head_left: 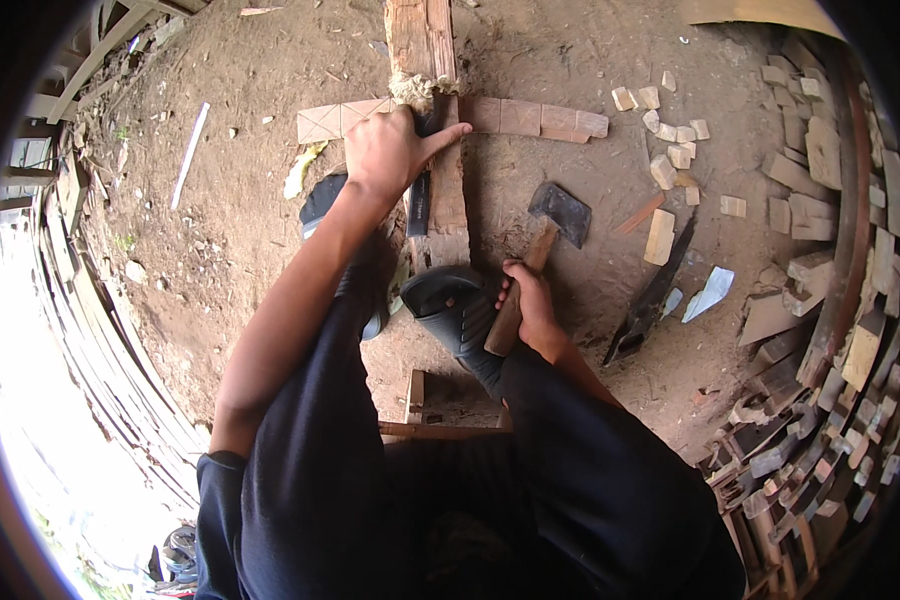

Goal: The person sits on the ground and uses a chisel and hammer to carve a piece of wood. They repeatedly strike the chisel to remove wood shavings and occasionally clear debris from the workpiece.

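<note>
My left hand point(385, 150) rests with curled fingers on a pale, pencil-marked plank point(530, 117) lying across an upright-running weathered timber point(418, 35). Its thumb stretches rightward over a black bar point(420, 210) along the timber. A knotted rope point(410, 88) wraps the timber just beyond the fingers; what they grip is hidden. My right hand point(525, 300) is closed on the wooden handle of a hatchet point(560, 215), its dark head up and to the right. My black sandal point(450, 315) is beside the timber's near end.
Small wooden blocks point(663, 172) lie scattered on the dirt ground point(220, 220) at the right, with a dark strip point(635, 325) and pale scrap point(710, 292). Piled offcuts point(820, 300) line the right edge; stacked long boards point(75, 300) curve along the left, beside a bright opening.
</note>
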Demonstrator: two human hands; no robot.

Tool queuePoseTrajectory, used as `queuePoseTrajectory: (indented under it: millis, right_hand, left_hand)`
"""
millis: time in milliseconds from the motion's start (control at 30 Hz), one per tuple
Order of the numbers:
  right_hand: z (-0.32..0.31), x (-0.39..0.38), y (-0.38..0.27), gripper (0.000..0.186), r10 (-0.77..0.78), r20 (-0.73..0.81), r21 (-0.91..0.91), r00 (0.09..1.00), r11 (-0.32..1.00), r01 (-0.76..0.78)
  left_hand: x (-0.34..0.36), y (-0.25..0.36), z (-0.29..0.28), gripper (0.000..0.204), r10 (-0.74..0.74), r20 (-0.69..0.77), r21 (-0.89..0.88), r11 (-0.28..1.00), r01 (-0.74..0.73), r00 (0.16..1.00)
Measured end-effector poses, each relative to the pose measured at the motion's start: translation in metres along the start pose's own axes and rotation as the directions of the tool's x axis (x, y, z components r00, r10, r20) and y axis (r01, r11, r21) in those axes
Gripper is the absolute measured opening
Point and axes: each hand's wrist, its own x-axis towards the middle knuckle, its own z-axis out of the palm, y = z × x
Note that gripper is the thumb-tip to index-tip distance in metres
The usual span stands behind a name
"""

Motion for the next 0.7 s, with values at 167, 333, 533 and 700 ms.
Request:
queuePoseTrajectory:
  millis: [167, 333, 533, 700]
  right_hand:
    - [-0.024, 0.041, 0.046, 0.045, -0.639, -0.221, -0.451, 0.737, 0.737, 0.503]
    - [0.014, -0.004, -0.002, 0.061, -0.895, 0.065, -0.864, 0.44, 0.171, 0.474]
    - [0.022, -0.009, -0.011, 0.05, -0.823, 0.366, -0.79, 0.435, -0.027, 0.613]
    - [0.023, -0.005, -0.012, 0.042, -0.791, 0.407, -0.819, 0.457, -0.095, 0.566]
  left_hand:
    - [0.0, 0.003, 0.01, 0.071, 0.018, -0.09, -0.047, 0.999, -0.023, 0.996]
    - [-0.007, -0.007, 0.014, 0.062, -0.041, -0.132, -0.102, 0.994, 0.028, 0.99]
    - [-0.005, 0.001, 0.017, 0.055, -0.072, -0.113, -0.178, 0.983, 0.051, 0.991]
    - [-0.006, 0.001, 0.019, 0.053, -0.082, -0.111, -0.197, 0.979, 0.058, 0.99]
